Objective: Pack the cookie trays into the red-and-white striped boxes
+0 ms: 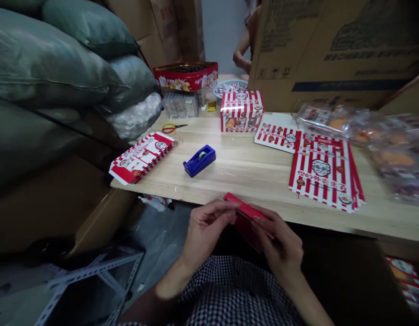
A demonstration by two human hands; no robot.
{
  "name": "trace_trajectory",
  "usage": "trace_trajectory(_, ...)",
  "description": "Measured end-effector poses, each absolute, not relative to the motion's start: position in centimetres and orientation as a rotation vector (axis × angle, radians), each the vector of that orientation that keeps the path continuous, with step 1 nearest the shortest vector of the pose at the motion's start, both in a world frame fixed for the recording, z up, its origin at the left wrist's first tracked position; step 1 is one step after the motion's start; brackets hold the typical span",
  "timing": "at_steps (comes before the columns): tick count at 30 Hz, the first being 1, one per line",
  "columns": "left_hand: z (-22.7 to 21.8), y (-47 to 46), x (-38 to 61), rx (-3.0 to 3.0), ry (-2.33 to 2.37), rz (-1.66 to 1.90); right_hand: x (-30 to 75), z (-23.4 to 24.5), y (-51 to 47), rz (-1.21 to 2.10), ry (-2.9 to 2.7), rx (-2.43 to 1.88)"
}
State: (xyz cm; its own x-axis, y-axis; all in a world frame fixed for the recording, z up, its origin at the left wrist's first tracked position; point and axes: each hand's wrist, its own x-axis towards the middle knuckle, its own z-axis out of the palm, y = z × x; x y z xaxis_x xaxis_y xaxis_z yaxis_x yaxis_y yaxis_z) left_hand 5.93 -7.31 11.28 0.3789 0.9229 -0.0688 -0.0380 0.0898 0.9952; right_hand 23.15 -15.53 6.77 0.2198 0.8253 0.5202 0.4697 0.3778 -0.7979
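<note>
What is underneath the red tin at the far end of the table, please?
The red tin sits on a clear plastic box, whose top it covers; the box's contents are unclear.

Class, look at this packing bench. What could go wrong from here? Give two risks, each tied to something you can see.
1. The left hand and right hand hold the red carton mostly by the fingertips, off the table; it may slip or crease.
2. The stack of flat cartons sits at the table's left corner, seemingly overhanging; a nudge could tip it off.
</note>
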Motion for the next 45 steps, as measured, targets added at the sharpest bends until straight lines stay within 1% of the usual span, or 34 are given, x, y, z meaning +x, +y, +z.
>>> trace_trajectory(3,11.5,-8.5,5.9,1.22,0.891,0.919,23.0,6.6,-15.9,0.398,-1.416,-1.253)
trace_trajectory(6,11.9,-7.5,4.0,1.376,0.924,1.084,23.2,5.9,-16.3,0.428,-1.297,-1.289)
trace_trajectory(9,12.3,-6.7,2.6,1.5,0.855,1.193,23.6,5.0,-16.2,0.495,-1.138,-1.34)
trace_trajectory(12,11.8,-6.8,2.8,1.433,0.754,1.165,23.7,4.2,-15.7,0.588,-1.014,-1.352)
trace_trajectory(18,9.4,-7.1,4.6,1.197,0.839,0.993,23.5,3.6,-15.3,0.662,-0.939,-1.344)
trace_trajectory(24,8.2,-6.2,4.3,1.319,0.741,1.139,24.0,3.0,-14.8,0.718,-0.841,-1.363)
trace_trajectory(30,7.4,-6.2,4.2,1.274,0.558,1.229,24.2,2.9,-14.3,0.758,-0.846,-1.366)
trace_trajectory(37,7.4,-7.2,6.1,0.979,0.817,0.974,23.1,3.7,-14.7,0.642,-1.024,-1.36)
trace_trajectory(42,7.5,-8.9,7.4,0.709,0.863,0.774,21.9,4.8,-15.0,0.626,-1.24,-1.343)
trace_trajectory(45,7.6,-9.4,7.4,0.625,0.9,0.721,21.4,5.2,-15.1,0.599,-1.322,-1.307)
